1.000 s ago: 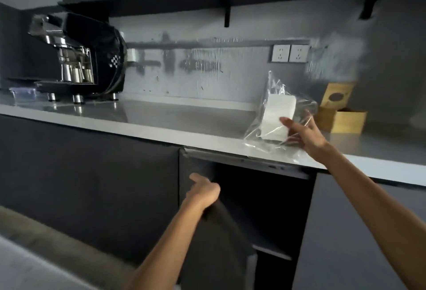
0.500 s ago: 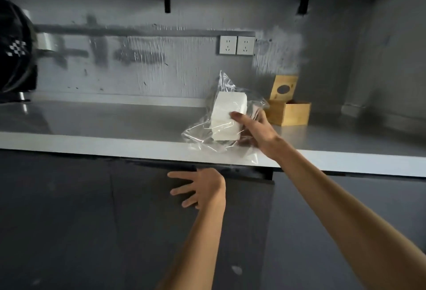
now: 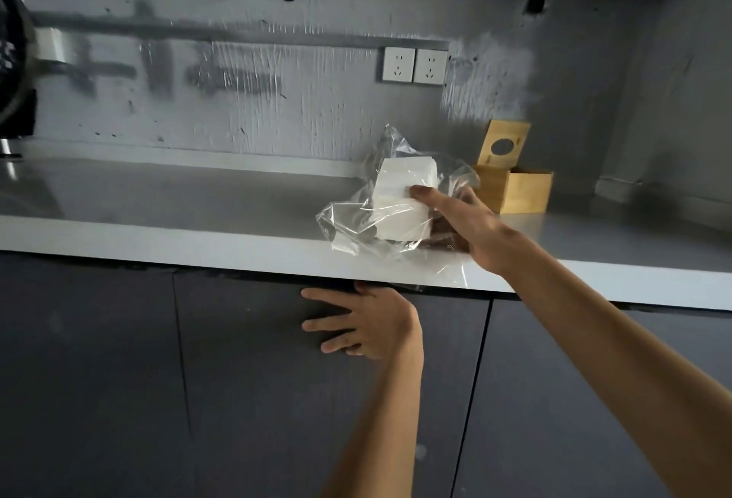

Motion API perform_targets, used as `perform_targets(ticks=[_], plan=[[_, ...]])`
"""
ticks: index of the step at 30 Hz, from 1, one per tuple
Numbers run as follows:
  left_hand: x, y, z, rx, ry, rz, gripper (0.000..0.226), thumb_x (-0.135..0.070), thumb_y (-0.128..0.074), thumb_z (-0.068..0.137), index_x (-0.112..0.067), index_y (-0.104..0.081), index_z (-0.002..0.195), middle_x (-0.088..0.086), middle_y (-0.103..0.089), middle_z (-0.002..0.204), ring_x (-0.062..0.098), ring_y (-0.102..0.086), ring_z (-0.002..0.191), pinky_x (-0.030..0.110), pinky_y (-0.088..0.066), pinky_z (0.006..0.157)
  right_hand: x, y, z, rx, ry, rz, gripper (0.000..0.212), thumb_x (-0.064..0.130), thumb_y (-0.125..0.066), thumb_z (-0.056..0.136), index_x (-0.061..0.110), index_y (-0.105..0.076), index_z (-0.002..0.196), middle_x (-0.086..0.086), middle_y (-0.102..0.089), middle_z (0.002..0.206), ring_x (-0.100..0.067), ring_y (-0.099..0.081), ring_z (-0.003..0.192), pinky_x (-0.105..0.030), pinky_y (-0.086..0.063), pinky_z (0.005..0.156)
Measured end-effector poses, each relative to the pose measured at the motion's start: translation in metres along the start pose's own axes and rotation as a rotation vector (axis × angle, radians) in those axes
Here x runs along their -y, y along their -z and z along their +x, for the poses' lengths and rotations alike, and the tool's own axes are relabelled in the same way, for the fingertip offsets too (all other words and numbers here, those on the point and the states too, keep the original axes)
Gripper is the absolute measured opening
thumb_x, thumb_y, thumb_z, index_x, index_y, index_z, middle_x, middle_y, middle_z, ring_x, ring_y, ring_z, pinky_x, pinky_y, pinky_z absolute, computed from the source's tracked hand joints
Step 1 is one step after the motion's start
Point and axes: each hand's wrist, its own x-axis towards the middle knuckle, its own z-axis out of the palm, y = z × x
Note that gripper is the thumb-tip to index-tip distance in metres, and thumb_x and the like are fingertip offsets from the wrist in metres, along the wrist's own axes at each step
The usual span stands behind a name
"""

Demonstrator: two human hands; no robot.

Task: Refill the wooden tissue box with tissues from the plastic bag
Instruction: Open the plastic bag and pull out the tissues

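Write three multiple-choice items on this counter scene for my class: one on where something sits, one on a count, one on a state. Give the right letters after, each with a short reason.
1. Where is the wooden tissue box?
A. On the counter, right of the plastic bag
B. On the shelf above
C. On the floor

2. How many wall sockets are beside each other on the wall?
A. One
B. Two
C. Four

3. What state is the wooden tissue box's lid in?
A. Shut flat
B. Missing
C. Raised, leaning back

Answers:
1. A: the box stands on the grey counter, just past the plastic bag that the right hand grips.
2. B: two white plates sit side by side.
3. C: the panel with the round hole stands up behind the open box.
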Motion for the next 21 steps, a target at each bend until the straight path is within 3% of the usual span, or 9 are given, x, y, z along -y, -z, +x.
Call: perform_targets(ticks=[2, 4, 8, 11, 12, 14, 15, 18, 21], plan=[[0.004, -0.006, 0.004, -0.012, -0.024, 0.008, 0.065, -0.039, -0.021, 0.099, -0.032, 0.024, 0.146, 0.018, 0.017, 0.158, 0.053, -0.001, 0.142, 0.059, -0.019, 0.115, 0.001, -0.001, 0.0, -0.003, -0.014, -0.018, 0.092, 0.064, -0.084, 0.049, 0.015, -0.049, 0.119, -0.015, -0.068, 0.111, -0.027, -0.07, 0.086, -0.037, -0.059, 0.071], [0.01, -0.01, 0.008, -0.017, -0.035, 0.046, 0.066, -0.04, -0.022, 0.099, -0.031, 0.025, 0.145, 0.019, 0.018, 0.158, 0.053, -0.002, 0.142, 0.057, -0.02, 0.115, 0.001, -0.001, -0.003, -0.026, -0.014, -0.019, 0.084, 0.06, -0.084, 0.055, 0.017, -0.049, 0.119, -0.014, -0.069, 0.111, -0.029, -0.071, 0.091, -0.041, -0.06, 0.076], [0.013, 0.001, 0.009, 0.055, -0.064, 0.176, 0.068, -0.04, -0.022, 0.099, -0.021, 0.021, 0.148, 0.017, 0.018, 0.158, 0.052, 0.002, 0.142, 0.062, -0.023, 0.112, 0.003, -0.001, -0.012, -0.041, -0.098, 0.028, 0.052, 0.039, -0.075, 0.079, 0.017, -0.042, 0.113, -0.01, -0.067, 0.093, -0.016, -0.071, 0.063, -0.027, -0.056, 0.053], [0.01, 0.031, 0.008, 0.25, -0.118, 0.372, 0.072, -0.04, -0.025, 0.098, -0.013, 0.018, 0.148, 0.017, 0.014, 0.159, 0.047, 0.005, 0.144, 0.062, -0.016, 0.114, 0.011, -0.005, -0.02, -0.045, -0.195, -0.004, 0.054, 0.033, -0.071, 0.084, 0.019, -0.035, 0.123, -0.006, -0.064, 0.089, -0.01, -0.067, 0.052, -0.025, -0.055, 0.047], [0.008, 0.046, 0.009, 0.357, -0.059, 0.372, 0.076, -0.037, -0.034, 0.097, -0.023, 0.023, 0.146, 0.015, 0.014, 0.16, 0.042, -0.002, 0.146, 0.058, -0.017, 0.117, 0.013, -0.005, -0.021, -0.033, -0.225, 0.0, 0.061, 0.032, -0.07, 0.085, 0.021, -0.031, 0.13, -0.007, -0.064, 0.091, -0.011, -0.067, 0.053, -0.027, -0.056, 0.047], [0.001, 0.077, 0.015, 0.565, 0.171, 0.365, 0.086, -0.02, -0.04, 0.093, -0.043, 0.027, 0.142, 0.013, 0.0, 0.161, 0.033, -0.037, 0.136, 0.045, -0.039, 0.106, 0.021, -0.006, -0.021, -0.009, -0.281, 0.016, 0.072, 0.025, -0.069, 0.087, 0.027, -0.021, 0.14, -0.006, -0.063, 0.089, -0.011, -0.065, 0.052, -0.029, -0.057, 0.045], [-0.009, 0.093, 0.015, 0.645, 0.321, 0.388, 0.082, -0.016, -0.038, 0.092, -0.041, 0.019, 0.146, 0.013, -0.015, 0.159, 0.029, -0.049, 0.127, 0.04, -0.046, 0.1, 0.029, -0.007, -0.02, 0.001, -0.313, 0.005, 0.074, 0.021, -0.067, 0.088, 0.027, -0.017, 0.142, -0.005, -0.061, 0.086, -0.009, -0.064, 0.05, -0.027, -0.056, 0.044], [-0.051, 0.149, 0.011, 0.787, 0.659, 0.484, 0.057, -0.038, -0.03, 0.092, -0.014, -0.032, 0.144, 0.006, -0.048, 0.144, 0.027, -0.045, 0.133, 0.037, -0.034, 0.111, 0.06, -0.004, -0.025, 0.036, -0.457, -0.028, 0.08, 0.018, -0.066, 0.089, 0.025, -0.009, 0.145, -0.001, -0.053, 0.076, -0.005, -0.057, 0.046, -0.023, -0.052, 0.045], [-0.116, 0.197, 0.008, 0.767, 0.67, 0.45, 0.05, -0.05, -0.037, 0.091, -0.018, -0.051, 0.127, 0.006, -0.057, 0.134, 0.027, -0.057, 0.119, 0.042, -0.041, 0.105, 0.104, 0.003, -0.044, 0.092, -0.7, 0.013, 0.091, 0.032, -0.071, 0.084, 0.03, -0.005, 0.148, -0.006, -0.051, 0.083, -0.015, -0.054, 0.068, -0.031, -0.048, 0.058]])
